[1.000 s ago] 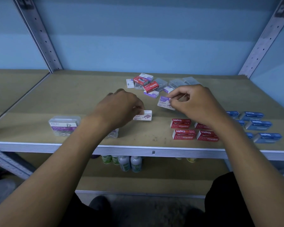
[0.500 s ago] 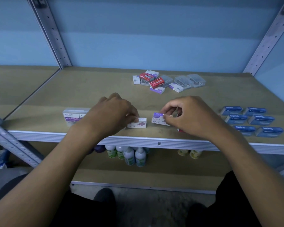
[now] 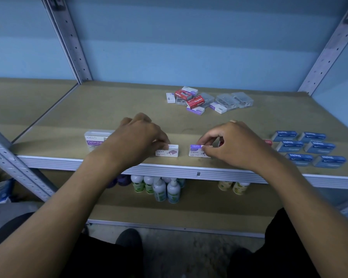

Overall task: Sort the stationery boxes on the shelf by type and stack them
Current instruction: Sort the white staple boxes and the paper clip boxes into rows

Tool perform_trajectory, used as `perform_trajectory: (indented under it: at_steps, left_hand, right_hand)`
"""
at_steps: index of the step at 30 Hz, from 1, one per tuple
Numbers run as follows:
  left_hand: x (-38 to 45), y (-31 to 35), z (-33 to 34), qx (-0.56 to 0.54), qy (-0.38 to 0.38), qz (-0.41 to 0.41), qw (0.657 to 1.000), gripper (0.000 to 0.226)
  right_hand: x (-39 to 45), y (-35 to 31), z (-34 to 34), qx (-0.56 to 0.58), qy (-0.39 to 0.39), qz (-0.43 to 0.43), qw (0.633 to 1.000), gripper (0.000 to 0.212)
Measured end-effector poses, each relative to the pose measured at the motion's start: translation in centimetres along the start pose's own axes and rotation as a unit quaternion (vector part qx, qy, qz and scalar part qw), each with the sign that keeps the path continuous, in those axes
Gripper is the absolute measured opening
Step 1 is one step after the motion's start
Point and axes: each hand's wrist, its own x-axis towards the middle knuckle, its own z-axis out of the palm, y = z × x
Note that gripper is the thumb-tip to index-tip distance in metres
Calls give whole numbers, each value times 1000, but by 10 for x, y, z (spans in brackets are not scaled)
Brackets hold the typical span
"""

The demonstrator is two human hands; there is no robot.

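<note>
Shelf front edge — staples box in left grip, other box in right grip.

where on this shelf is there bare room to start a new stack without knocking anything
Most bare board lies at the back left of the shelf, between the left upright and the mixed pile. A narrower strip runs between that pile and the two hands. The front edge is crowded: paper clip box, two white staple boxes, then blue boxes.
</note>
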Motion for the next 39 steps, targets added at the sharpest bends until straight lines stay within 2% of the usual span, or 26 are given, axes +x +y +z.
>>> perform_trajectory:
  at_steps: [12, 23, 31, 35, 39]
  left_hand:
    - [5, -3, 8, -26, 11, 14, 1000, 26]
    - [-27, -71, -26, -101, 100, 7, 990, 33]
    - [-63, -115, -23, -117, 27, -37, 992, 40]
    - [-69, -124, -15, -130, 33, -52, 990, 39]
    - [-72, -130, -10, -147, 44, -54, 987, 37]
  right_hand:
    - [-1, 4, -6, 29, -15, -15, 999, 16]
    - [15, -16, -3, 69, 46, -36, 996, 25]
    - [37, -52, 25, 72, 36, -94, 992, 42]
    - [45, -69, 39, 72, 32, -111, 991, 46]
    - [52, -79, 50, 63, 27, -111, 992, 41]
